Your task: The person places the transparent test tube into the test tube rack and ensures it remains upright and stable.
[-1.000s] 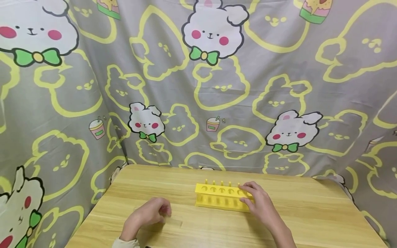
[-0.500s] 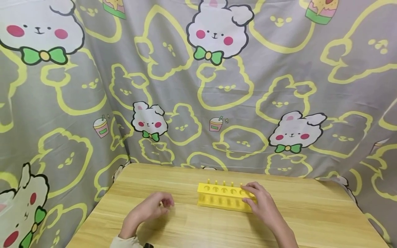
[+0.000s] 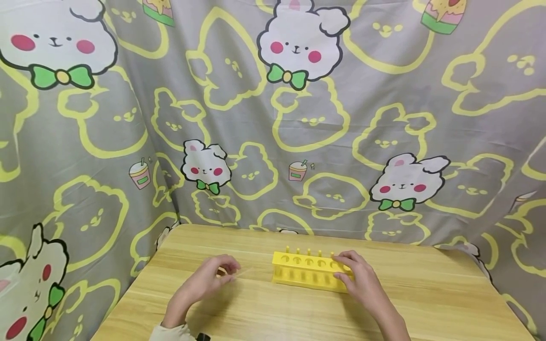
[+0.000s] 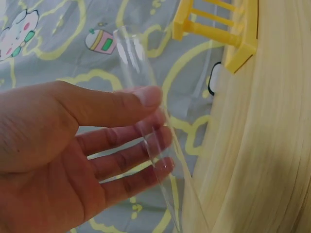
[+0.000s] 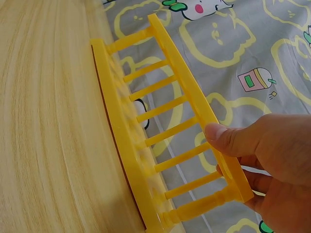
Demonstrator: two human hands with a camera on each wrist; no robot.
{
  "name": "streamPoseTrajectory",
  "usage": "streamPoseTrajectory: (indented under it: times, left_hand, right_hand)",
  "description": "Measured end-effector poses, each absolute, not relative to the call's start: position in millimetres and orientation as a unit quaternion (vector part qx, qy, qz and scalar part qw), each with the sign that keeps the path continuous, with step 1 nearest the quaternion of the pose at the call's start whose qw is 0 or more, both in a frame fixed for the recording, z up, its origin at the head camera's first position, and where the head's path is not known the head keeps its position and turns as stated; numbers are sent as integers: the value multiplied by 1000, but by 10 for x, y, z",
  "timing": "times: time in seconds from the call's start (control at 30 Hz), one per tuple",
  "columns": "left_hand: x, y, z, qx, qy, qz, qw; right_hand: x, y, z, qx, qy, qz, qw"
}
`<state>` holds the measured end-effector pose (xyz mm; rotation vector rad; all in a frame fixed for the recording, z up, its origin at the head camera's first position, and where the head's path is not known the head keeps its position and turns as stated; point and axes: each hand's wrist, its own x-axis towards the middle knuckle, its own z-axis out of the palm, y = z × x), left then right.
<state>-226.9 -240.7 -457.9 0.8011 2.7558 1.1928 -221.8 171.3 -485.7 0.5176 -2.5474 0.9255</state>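
Observation:
A clear test tube (image 4: 130, 53) is pinched between the thumb and fingers of my left hand (image 3: 205, 280). In the left wrist view the tube leans, one end standing out beyond the thumb; in the head view it is a faint streak pointing toward the rack. The yellow test tube rack (image 3: 298, 266) stands upright on the table, with round holes along its top plate and a row of pegs behind. My right hand (image 3: 362, 280) grips the rack's right end, thumb on the near edge of the top plate and fingers over the far side.
The wood-grain table (image 3: 273, 312) reaches back to a grey curtain (image 3: 256, 123) printed with rabbits, which hangs behind it and along both sides. A small black object (image 3: 203, 337) shows by the left sleeve (image 3: 170, 333).
My left hand has risen and moved slightly away from me, and the tube now points right toward the rack. The right hand keeps its grip, and the rack stays in place.

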Motion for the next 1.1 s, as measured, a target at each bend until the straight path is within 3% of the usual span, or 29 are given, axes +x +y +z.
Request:
streamPoseTrajectory:
  times: [1.1]
  left_hand:
    - [-2335,-2256,-4544,188,828,498,-175]
  right_hand:
    - [-2211,1705,-4850,170,-909,337,177]
